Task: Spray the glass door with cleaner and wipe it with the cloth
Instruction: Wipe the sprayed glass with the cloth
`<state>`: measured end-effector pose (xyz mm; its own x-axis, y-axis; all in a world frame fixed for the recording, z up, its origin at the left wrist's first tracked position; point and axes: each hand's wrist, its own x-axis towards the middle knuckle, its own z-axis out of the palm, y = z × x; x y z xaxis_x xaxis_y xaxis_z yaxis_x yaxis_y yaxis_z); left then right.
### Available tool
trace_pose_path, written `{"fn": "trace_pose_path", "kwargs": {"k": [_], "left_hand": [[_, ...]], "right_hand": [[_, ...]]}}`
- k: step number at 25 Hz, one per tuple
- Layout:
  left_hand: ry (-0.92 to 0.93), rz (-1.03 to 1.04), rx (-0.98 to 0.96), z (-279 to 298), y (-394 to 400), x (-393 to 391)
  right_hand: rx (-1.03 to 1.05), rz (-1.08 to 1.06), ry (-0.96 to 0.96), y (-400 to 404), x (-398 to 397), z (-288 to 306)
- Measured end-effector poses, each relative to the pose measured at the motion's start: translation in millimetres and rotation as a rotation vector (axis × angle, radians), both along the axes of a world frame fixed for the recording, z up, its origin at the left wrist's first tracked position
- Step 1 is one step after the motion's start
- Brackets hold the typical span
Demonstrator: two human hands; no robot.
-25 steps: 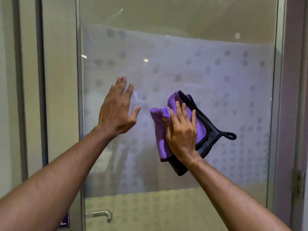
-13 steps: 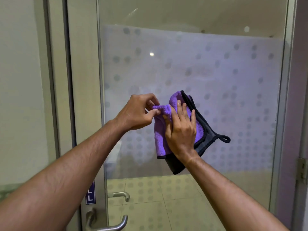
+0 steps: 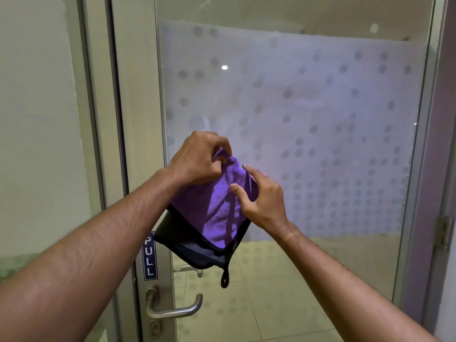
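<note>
Frosted glass with a pattern of grey dots fills most of the tall glass door (image 3: 320,144), which is clear along its top and bottom bands and set in a pale metal frame (image 3: 138,119). Through the clear lower band, light floor tiles show. Both bare forearms reach in from the bottom corners and meet in front of the pane. Between them hangs the purple microfibre cloth with a black border (image 3: 214,211), held in the air in front of the door at about the lower edge of the frosting, its dark underside drooping and a small black hanging loop (image 3: 225,280) dangling from the lowest corner. The left hand (image 3: 197,159) is clenched on the cloth's bunched top edge, pinching it between thumb and fingers. The right hand (image 3: 264,196) is partly spread, thumb and fingertips resting against the cloth's right side without closing on it. Lower left on the frame sit a curved silver lever handle (image 3: 172,309) and, above it, a narrow blue "PULL" sticker (image 3: 150,257).
</note>
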<state>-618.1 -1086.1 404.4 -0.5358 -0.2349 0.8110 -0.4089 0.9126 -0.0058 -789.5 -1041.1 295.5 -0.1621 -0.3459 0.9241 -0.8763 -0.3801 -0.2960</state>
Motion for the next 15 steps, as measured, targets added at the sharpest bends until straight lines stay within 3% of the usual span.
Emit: {"fn": "trace_pose_path", "kwargs": {"k": [8,15], "left_hand": [[0.082,0.002,0.069,-3,-1,23],[0.164,0.122,0.135,-6,7,54]], "right_hand": [[0.415,0.341,-0.233,-2,-15,17],[0.545,0.277,-0.071,-9,-27,25]]}}
